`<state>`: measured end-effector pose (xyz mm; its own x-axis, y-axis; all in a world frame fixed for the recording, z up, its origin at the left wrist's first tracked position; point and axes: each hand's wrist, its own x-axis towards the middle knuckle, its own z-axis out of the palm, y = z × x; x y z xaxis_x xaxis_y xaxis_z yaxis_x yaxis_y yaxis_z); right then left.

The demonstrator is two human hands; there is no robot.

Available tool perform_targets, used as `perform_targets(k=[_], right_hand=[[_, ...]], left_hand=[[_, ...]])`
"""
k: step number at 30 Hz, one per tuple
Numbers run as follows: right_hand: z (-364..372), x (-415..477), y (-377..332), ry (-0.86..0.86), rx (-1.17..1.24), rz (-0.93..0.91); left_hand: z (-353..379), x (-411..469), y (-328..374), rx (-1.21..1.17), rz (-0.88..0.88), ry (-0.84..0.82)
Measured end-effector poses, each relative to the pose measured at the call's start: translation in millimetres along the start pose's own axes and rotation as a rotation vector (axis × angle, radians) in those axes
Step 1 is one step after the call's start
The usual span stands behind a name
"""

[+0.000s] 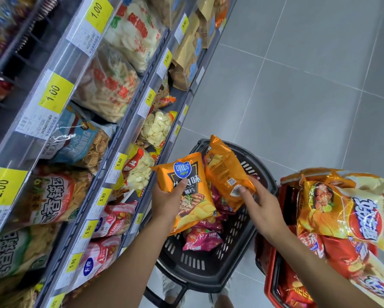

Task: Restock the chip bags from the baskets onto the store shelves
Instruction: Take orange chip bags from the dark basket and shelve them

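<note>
My left grip [166,201] curls round the lower half of an orange chip bag [186,190], thumb on its front. I hold it face-up over the black basket [209,278], on the shelf side, probably so I can read the label. My right grip [262,207] pinches a second orange bag [226,174], back showing, above the basket's middle. Purple bags [202,238] lie inside; how many sit beneath I can't tell. Right of the basket, a red basket [271,283] is cut off by the frame. Left of it, the shelves [128,121] show no matching orange row.
</note>
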<state>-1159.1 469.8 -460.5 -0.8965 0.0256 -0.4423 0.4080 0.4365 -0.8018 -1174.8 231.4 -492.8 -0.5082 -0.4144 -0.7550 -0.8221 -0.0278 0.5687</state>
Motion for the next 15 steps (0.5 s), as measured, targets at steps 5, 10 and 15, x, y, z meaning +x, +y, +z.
perform_targets(k=[5,10,15], right_hand=[[-3,-31,-16,-0.049,0.184,0.003],[-18,-53,-45,-0.056,0.078,-0.052],[-54,-74,-92,0.035,0.065,-0.091]], left_hand=[[3,-33,30,-0.08,0.008,-0.095],[-6,-71,58,-0.082,0.017,-0.166],[-22,-119,89,-0.113,0.068,-0.227]])
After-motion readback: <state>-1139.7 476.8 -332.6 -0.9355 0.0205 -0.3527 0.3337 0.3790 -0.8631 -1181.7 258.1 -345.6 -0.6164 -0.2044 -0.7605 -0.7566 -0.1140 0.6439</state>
